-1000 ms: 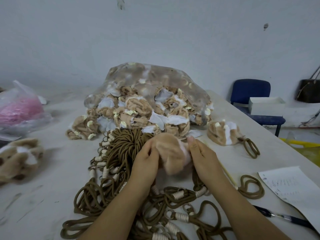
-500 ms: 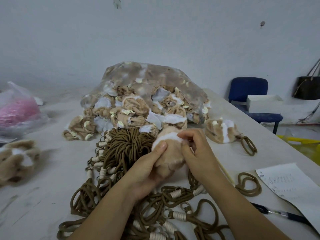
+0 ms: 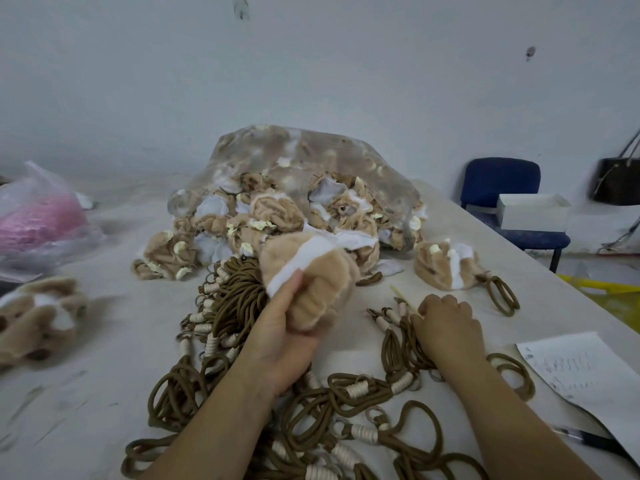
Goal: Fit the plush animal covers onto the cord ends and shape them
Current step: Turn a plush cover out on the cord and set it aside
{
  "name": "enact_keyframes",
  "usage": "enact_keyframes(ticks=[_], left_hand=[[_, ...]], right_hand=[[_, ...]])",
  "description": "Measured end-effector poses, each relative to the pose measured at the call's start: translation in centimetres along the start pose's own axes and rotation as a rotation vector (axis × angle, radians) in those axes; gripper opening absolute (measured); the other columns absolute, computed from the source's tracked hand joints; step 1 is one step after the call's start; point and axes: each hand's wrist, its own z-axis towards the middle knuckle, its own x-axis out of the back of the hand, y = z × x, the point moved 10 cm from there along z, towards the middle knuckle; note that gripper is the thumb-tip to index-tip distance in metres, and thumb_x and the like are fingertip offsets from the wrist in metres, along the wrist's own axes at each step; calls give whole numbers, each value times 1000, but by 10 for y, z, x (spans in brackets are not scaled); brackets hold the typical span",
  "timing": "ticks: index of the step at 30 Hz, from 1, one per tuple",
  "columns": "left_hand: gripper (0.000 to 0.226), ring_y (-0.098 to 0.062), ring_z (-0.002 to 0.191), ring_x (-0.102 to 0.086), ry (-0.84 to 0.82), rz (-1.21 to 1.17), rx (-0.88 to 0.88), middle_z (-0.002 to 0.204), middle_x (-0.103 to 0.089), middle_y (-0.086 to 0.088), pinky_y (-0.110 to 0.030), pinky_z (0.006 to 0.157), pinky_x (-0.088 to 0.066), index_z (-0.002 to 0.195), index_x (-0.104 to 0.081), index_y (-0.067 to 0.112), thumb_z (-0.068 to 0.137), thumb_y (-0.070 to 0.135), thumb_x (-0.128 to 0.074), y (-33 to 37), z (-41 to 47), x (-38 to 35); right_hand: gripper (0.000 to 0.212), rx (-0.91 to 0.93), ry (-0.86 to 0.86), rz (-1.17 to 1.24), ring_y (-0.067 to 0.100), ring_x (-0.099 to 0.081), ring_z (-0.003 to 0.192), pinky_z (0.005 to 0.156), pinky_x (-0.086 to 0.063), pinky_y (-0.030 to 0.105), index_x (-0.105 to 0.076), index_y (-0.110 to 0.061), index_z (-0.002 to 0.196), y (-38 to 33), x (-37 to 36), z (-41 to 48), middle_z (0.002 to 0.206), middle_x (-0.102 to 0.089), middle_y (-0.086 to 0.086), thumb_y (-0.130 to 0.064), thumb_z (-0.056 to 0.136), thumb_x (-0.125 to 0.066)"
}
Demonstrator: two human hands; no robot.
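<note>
My left hand point(image 3: 280, 344) grips a tan plush cover point(image 3: 311, 282) with a white band, holding it up above the pile of brown cords point(image 3: 239, 299). My right hand point(image 3: 446, 323) has its fingers curled round a thin pale stick point(image 3: 403, 298) that lies on the table beside a cord bundle point(image 3: 394, 337) with cream-wrapped ends. More looped cords point(image 3: 363, 403) spread toward the near edge under both forearms.
A clear bag of tan plush covers point(image 3: 298, 188) sits behind the cords. A plush piece with a cord loop point(image 3: 446, 265) lies to the right, other plush pieces point(image 3: 38, 317) at far left. Pink bag point(image 3: 38, 220) left, paper point(image 3: 585, 375) and pen point(image 3: 588, 441) right, blue chair point(image 3: 502, 188) beyond.
My right hand let go of the plush cover and dropped right onto the stick beside the cords. My left hand now holds the cover alone, raised slightly.
</note>
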Motion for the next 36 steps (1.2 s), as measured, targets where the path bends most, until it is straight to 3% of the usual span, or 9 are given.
enact_keyframes(ticks=[6,12,14,17,20,24,31,34,36], left_hand=[[42,-19,78,-72,88,-161,10,100,-74,-10,-28,66,-57,94,-80,12,85,44,-54,-1,2,8],[45,-30,81,-72,113,-349,10,107,-71,-20,-36,68,-60,101,-74,1,102,34,-45,0,2,12],[44,-28,86,-72,102,-336,9,108,-70,-18,-34,70,-60,103,-74,1,104,30,-41,2,3,13],[41,-22,93,-71,89,-297,-38,110,-72,-10,-27,78,-53,106,-73,7,103,29,-39,10,3,13],[35,-17,93,-70,56,-261,-113,111,-72,-4,-26,81,-42,96,-77,11,94,26,-45,21,2,11],[35,-14,97,-70,48,-198,-134,112,-71,-1,-28,82,-45,101,-74,15,98,30,-41,21,2,10],[44,-17,94,-70,42,-77,-144,112,-71,-6,-26,65,-56,117,-67,14,106,40,-33,17,6,9],[45,-17,86,-69,19,81,-168,98,-73,-7,-24,64,-55,114,-67,9,106,38,-33,14,3,5],[17,-10,71,-62,67,416,-226,72,-69,6,-14,56,-48,95,-67,9,96,20,-54,15,-1,4]], right_hand=[[21,3,-21,134,25,-52,90,73,-44,36,-55,-13,92,-4,2,2,93,-59,6,-34,90,-53],[12,78,43,481,20,-55,73,66,-46,36,-52,-13,92,-22,24,-2,87,-60,7,-25,94,-52],[9,258,116,567,11,-53,73,65,-46,35,-52,-18,99,-45,45,-12,91,-60,1,-25,98,-47],[28,631,349,570,7,-46,76,60,-37,23,-60,-13,108,-87,87,-51,92,-53,-8,-31,100,-40],[37,793,427,511,8,-48,66,51,-34,20,-65,-15,91,-104,98,-78,79,-48,-12,-38,97,-37],[38,836,477,367,11,-51,54,41,-36,23,-67,-21,74,-114,93,-87,67,-46,-13,-42,93,-41],[36,739,439,346,11,-53,53,38,-39,27,-71,-23,80,-113,81,-77,69,-51,-9,-46,94,-47],[37,709,425,402,10,-55,56,42,-39,25,-71,-24,83,-108,80,-74,71,-53,-10,-49,94,-46],[45,689,410,459,11,-56,60,46,-43,26,-70,-23,83,-106,79,-73,73,-57,-10,-52,93,-36]])
